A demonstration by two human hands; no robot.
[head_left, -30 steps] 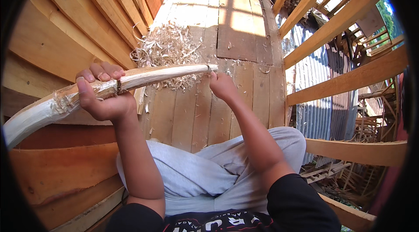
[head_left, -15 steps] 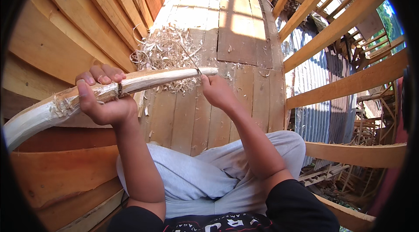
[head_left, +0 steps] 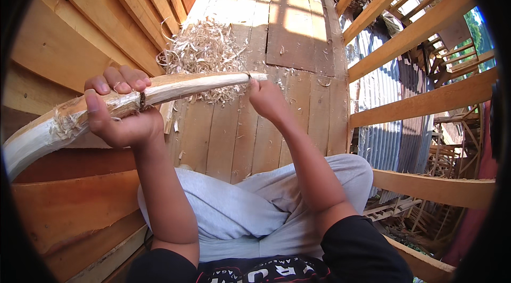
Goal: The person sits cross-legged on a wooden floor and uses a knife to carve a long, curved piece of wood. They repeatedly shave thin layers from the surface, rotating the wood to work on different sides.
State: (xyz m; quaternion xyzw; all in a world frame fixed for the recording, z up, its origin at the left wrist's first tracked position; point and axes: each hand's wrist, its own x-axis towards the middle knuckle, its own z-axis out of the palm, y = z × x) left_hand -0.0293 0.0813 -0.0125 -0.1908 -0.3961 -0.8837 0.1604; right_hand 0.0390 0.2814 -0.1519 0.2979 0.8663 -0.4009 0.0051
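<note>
A long, curved piece of pale whittled wood (head_left: 191,85) slants across from the left edge, its narrow tip pointing right. My left hand (head_left: 120,110) is closed round its thicker part, thumb on the near side and fingers over the top. Beside that hand a dark, thin band (head_left: 142,101) circles the wood, and frayed fibres (head_left: 66,125) stick out farther left. My right hand (head_left: 268,101) is closed in a fist just under the tip. From it a sliver of a thin dark knife (head_left: 249,76) shows against the wood; the handle is hidden in the fist.
Curled wood shavings (head_left: 205,51) lie heaped on the plank floor (head_left: 226,139) beyond the wood. A board wall (head_left: 69,59) rises at left. Slatted railing (head_left: 415,110) runs along the right, with corrugated metal sheets (head_left: 386,136) beyond it. My crossed legs (head_left: 229,206) are below.
The wood's tip and my right hand have shifted slightly up and away. The knife's blade, seen extended past the wood before, now shows only as a short sliver. My left hand keeps its grip.
</note>
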